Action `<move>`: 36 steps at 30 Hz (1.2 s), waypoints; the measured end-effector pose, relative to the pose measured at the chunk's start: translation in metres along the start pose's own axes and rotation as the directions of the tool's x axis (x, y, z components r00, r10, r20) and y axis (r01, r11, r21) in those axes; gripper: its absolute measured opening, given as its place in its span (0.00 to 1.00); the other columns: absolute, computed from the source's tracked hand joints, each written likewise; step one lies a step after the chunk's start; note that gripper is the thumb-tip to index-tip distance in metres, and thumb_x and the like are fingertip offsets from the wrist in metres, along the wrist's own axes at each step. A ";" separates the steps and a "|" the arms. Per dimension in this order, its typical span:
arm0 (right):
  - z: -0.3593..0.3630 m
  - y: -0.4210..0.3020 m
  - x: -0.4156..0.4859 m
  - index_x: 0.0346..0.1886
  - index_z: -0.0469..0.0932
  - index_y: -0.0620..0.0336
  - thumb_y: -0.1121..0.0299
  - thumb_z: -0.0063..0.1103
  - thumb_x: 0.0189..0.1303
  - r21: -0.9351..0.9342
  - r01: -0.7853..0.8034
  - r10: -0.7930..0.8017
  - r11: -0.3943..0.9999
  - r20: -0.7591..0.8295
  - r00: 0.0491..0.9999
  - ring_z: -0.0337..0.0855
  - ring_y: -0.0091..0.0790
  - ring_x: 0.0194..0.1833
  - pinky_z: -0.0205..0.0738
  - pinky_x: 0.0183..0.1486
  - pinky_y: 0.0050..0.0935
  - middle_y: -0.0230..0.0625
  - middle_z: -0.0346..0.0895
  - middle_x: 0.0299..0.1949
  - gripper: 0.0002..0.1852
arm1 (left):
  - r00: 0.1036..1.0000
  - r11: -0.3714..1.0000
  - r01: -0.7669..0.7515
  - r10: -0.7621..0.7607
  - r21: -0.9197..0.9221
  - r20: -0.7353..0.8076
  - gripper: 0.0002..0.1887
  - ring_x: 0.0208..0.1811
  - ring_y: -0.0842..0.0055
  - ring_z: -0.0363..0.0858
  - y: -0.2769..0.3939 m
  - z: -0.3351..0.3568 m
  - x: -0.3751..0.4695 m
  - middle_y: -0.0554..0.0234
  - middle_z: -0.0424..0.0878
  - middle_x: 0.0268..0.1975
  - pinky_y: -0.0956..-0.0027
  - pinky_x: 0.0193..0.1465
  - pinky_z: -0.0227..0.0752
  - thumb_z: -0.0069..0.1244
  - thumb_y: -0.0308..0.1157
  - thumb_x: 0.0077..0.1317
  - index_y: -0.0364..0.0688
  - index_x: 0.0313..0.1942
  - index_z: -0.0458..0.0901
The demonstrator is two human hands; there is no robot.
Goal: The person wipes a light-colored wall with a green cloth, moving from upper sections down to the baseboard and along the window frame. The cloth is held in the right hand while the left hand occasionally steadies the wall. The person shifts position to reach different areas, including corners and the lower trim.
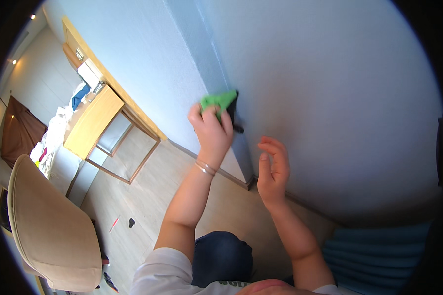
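Observation:
My left hand [214, 129] grips a bright green cloth [219, 101] at the edge of a narrow wall recess. A black object [233, 110], partly hidden behind the cloth and fingers, shows at its right side; what it is I cannot tell. Two thin bracelets [205, 167] circle the left wrist. To the right, my right hand [275, 169] is raised beside the pale bluish wall [336, 110], its fingers slightly curled and holding nothing.
A wooden desk [96, 123] and an unmade bed with white bedding [55, 129] lie to the left. Nearer is a beige upholstered chair [55, 228]. Small dark items [131, 222] lie on the floor. A blue curtain [376, 250] hangs at the lower right.

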State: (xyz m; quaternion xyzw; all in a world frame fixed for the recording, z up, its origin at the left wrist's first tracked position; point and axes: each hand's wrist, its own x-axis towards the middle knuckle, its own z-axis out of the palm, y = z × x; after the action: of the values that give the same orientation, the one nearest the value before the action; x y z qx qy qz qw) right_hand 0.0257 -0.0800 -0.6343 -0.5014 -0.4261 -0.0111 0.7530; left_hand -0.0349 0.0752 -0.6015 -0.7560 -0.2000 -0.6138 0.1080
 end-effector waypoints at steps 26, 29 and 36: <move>-0.069 -0.014 0.023 0.42 0.77 0.64 0.78 0.52 0.59 -0.241 0.259 -0.245 0.935 0.086 0.966 0.77 0.46 0.48 0.72 0.50 0.39 0.48 0.75 0.49 0.09 | 0.985 0.960 0.149 -0.164 -0.236 -0.045 0.33 0.71 0.30 0.35 0.092 0.051 0.078 0.21 0.37 0.71 0.38 0.70 0.33 0.37 0.40 0.68 0.31 0.69 0.52; -0.087 -0.009 0.024 0.42 0.77 0.64 0.78 0.53 0.58 -0.298 0.301 -0.271 0.906 0.140 0.952 0.78 0.46 0.46 0.73 0.49 0.39 0.48 0.75 0.48 0.09 | 0.939 0.903 0.316 -0.341 -0.292 -0.038 0.33 0.72 0.31 0.35 0.113 0.059 0.041 0.21 0.36 0.71 0.39 0.71 0.31 0.35 0.40 0.69 0.30 0.69 0.51; -0.122 0.012 0.008 0.41 0.78 0.63 0.77 0.57 0.56 -0.398 0.382 -0.313 0.834 0.229 0.922 0.78 0.44 0.43 0.75 0.46 0.37 0.45 0.75 0.47 0.09 | 0.755 0.655 0.642 -0.632 -0.399 0.176 0.36 0.74 0.42 0.35 0.116 0.083 -0.145 0.25 0.36 0.71 0.51 0.74 0.29 0.34 0.36 0.69 0.23 0.69 0.37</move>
State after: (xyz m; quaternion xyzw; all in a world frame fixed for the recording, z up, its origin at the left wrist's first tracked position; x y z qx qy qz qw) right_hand 0.1135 -0.1640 -0.6547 -0.5699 -0.5537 -0.2037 0.5719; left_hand 0.0647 -0.0200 -0.7516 -0.6485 -0.3105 -0.6326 -0.2878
